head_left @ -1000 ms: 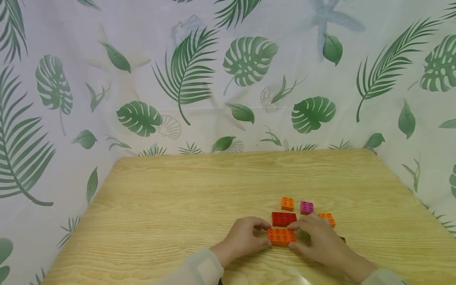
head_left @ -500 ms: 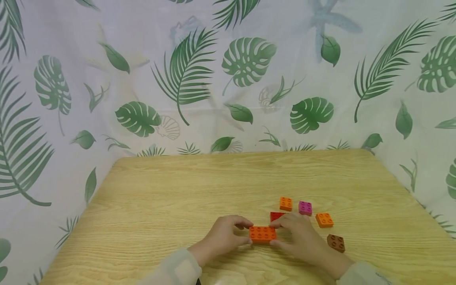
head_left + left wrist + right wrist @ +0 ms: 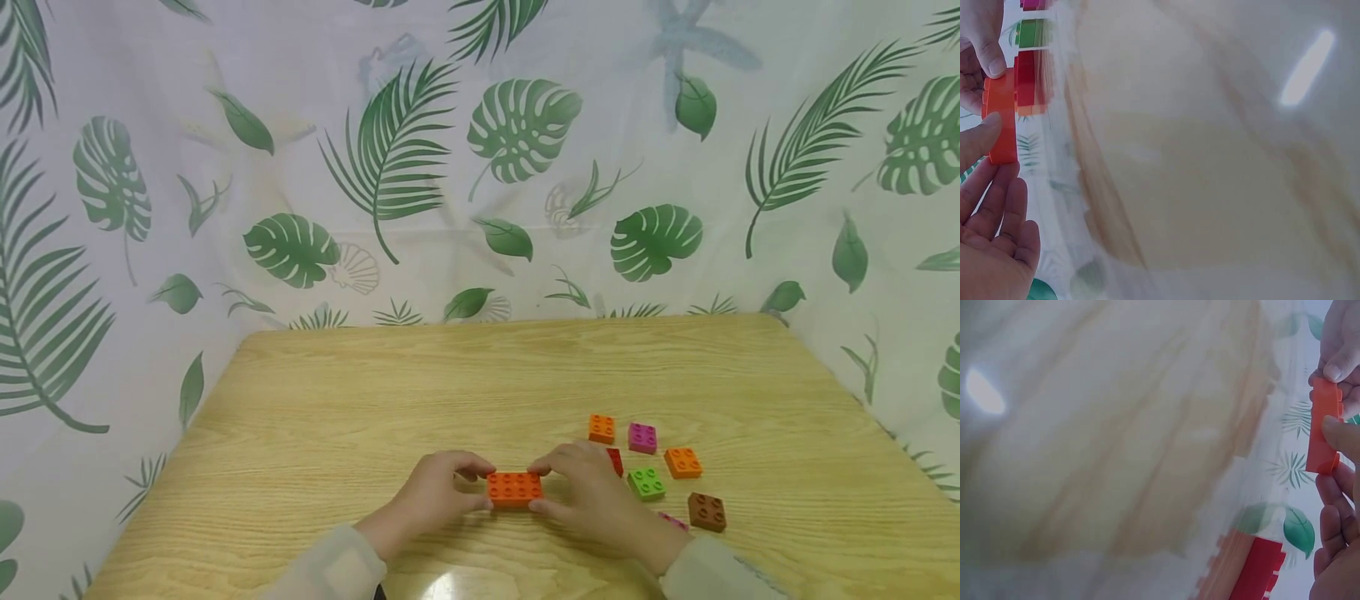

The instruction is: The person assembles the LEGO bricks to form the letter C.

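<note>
Long orange brick point(image 3: 514, 490) pinched at both ends by left hand point(image 3: 438, 493) and right hand point(image 3: 592, 493).
Each grip is closed to the brick's width, thumb on the near side, fingers on the far side; studs face up. Brick sits between the hands over the wooden surface point(image 3: 337, 417); contact beneath cannot be told. To its right: red brick point(image 3: 616, 461), partly hidden by the right hand, then green brick point(image 3: 647, 483) and brown brick point(image 3: 707, 512).

The left hand point(image 3: 435, 493) and right hand point(image 3: 588, 496) have carried the orange-red brick point(image 3: 514, 492) leftward, clear of its spot before the red brick point(image 3: 616, 461), now mostly hidden by the right hand; the lime-green brick point(image 3: 647, 483) and brown brick point(image 3: 707, 512) have come fully into view, a magenta brick point(image 3: 673, 521) partly
</note>
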Demonstrator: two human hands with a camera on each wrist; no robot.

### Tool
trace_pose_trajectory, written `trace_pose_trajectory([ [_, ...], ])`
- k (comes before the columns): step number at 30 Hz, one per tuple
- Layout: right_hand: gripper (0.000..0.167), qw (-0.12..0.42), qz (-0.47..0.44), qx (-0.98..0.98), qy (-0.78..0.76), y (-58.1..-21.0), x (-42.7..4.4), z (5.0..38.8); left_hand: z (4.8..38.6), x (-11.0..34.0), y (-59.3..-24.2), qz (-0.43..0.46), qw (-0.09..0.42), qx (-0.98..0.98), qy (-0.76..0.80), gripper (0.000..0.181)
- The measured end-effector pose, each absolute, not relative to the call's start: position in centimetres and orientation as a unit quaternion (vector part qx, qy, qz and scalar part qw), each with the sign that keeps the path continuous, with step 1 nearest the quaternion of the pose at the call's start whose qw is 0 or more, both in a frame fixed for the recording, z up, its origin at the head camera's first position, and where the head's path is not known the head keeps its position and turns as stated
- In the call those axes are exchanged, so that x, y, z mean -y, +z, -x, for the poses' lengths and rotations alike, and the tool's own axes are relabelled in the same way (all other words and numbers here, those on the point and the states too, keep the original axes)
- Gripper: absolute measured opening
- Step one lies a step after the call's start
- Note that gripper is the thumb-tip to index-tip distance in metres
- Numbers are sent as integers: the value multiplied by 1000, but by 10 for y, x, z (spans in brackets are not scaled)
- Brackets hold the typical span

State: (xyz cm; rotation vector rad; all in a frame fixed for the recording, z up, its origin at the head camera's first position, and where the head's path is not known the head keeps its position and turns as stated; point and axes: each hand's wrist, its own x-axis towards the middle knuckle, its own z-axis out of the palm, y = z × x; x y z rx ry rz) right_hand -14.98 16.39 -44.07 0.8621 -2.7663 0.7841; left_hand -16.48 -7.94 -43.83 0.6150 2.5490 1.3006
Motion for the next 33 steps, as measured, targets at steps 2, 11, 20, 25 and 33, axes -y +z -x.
trace_pose_trajectory([
  [2, 32, 60, -279, 921, 264, -442, -160, 151, 165, 83, -439, -209, 107, -868, 437, 34],
  [11, 32, 50, -269, 930, 244, -447, -148, 153, 169, 89, -444, -215, 108, -873, 424, 36],
  [20, 32, 48, -271, 934, 230, -445, -145, 151, 169, 89, -444, -220, 124, -873, 418, 35],
  [25, 31, 47, -274, 934, 223, -444, -145, 151, 168, 89, -443, -221, 119, -874, 416, 36],
  [33, 39, 32, -263, 936, 232, -443, -147, 150, 167, 89, -443, -216, 119, -876, 414, 37],
])
